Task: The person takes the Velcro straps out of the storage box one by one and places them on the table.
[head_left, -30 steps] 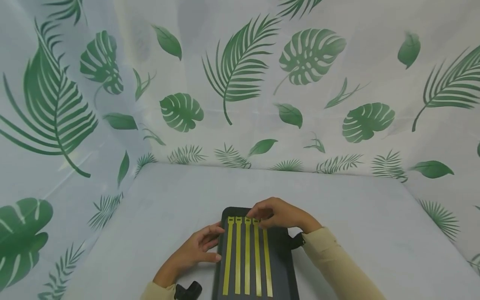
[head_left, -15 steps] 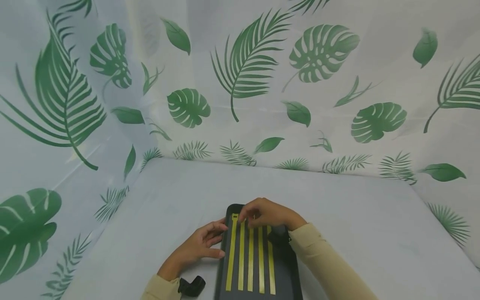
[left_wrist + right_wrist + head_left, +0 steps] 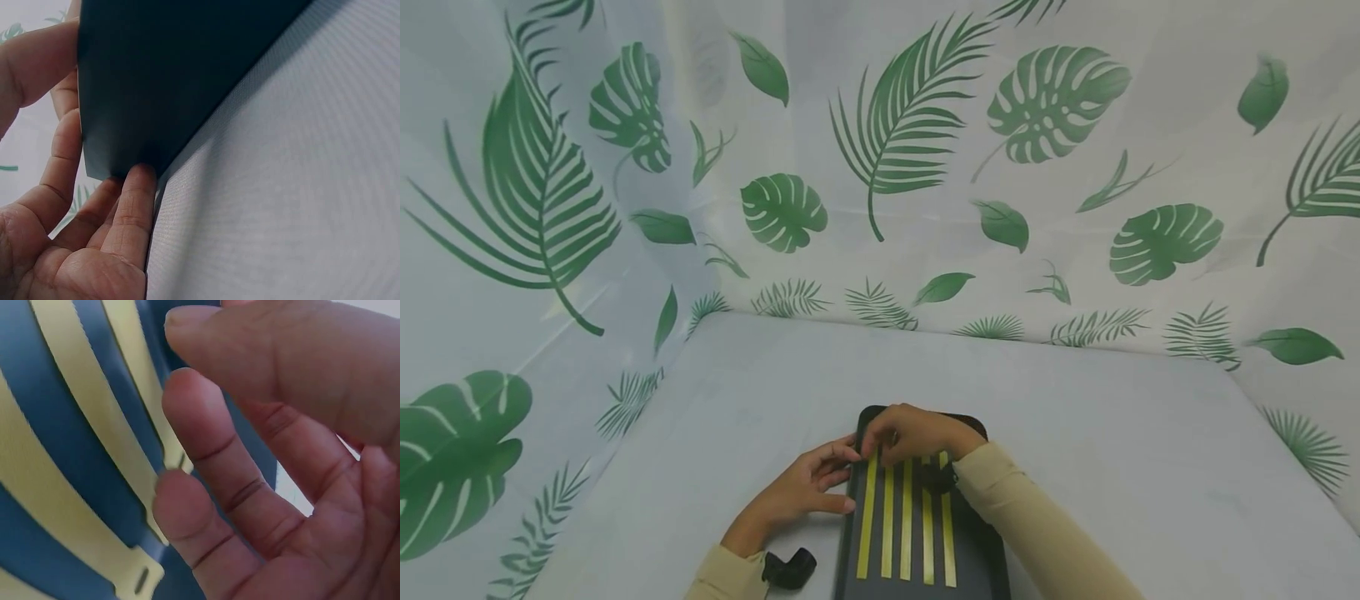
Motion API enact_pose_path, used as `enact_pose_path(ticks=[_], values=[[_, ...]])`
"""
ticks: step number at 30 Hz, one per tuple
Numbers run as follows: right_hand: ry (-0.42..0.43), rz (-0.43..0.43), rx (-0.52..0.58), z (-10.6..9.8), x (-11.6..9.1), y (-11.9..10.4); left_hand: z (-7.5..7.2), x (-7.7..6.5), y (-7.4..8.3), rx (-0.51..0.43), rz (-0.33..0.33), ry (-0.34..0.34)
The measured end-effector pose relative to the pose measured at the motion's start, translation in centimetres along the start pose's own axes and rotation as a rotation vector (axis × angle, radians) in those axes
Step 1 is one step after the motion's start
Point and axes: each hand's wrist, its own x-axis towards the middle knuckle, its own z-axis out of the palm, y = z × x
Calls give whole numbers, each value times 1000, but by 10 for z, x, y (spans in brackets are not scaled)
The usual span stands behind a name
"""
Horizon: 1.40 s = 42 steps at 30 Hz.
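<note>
From where I stand, a dark tray (image 3: 981, 533) lies lengthwise on the pale worktop (image 3: 775, 375), at the near middle; five yellow straps (image 3: 906, 533) lie on it side by side, running from near to far, with a bare strip of tray to their right. The left hand (image 3: 805, 486) is at the tray's left side, fingers loosely bent and spread apart from the thumb; its fingertips touch the edge, the thumb resting nearer along the same side. The right hand (image 3: 913, 433) reaches across the far part of the tray, fingers bent, above the straps' far ends and hiding them from the head view; its fingertips are at the leftmost strap (image 3: 867, 525), though I cannot tell whether they pinch it; close up, a slotted strap end (image 3: 131, 575) shows just beside the fingers. Both arms wear cream sleeves (image 3: 1037, 517); a black device (image 3: 789, 569) sits by the left cuff; beyond the worktop hangs a white sheet (image 3: 917, 242) printed with green leaves.
</note>
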Motion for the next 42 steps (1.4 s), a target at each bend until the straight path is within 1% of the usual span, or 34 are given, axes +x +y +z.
enact_pose_path(ticks=[4,9,15,19,24,34,42], values=[[5,13,-12,5,4,1,1,1,-1,3,2,-8],[22,46,-58,11,9,1,2,3,0,-17,-9,-16],[41,71,-95,16,12,0,2,4,-1,-17,-1,-35],[51,83,-96,18,13,-1,1,5,-1,-10,14,-38],[67,52,-90,19,13,0,1,4,-1,0,29,-43],[80,-4,-112,17,13,-3,0,2,-4,-25,35,-44],[117,6,-96,5,6,-11,-1,1,-2,-49,34,-40]])
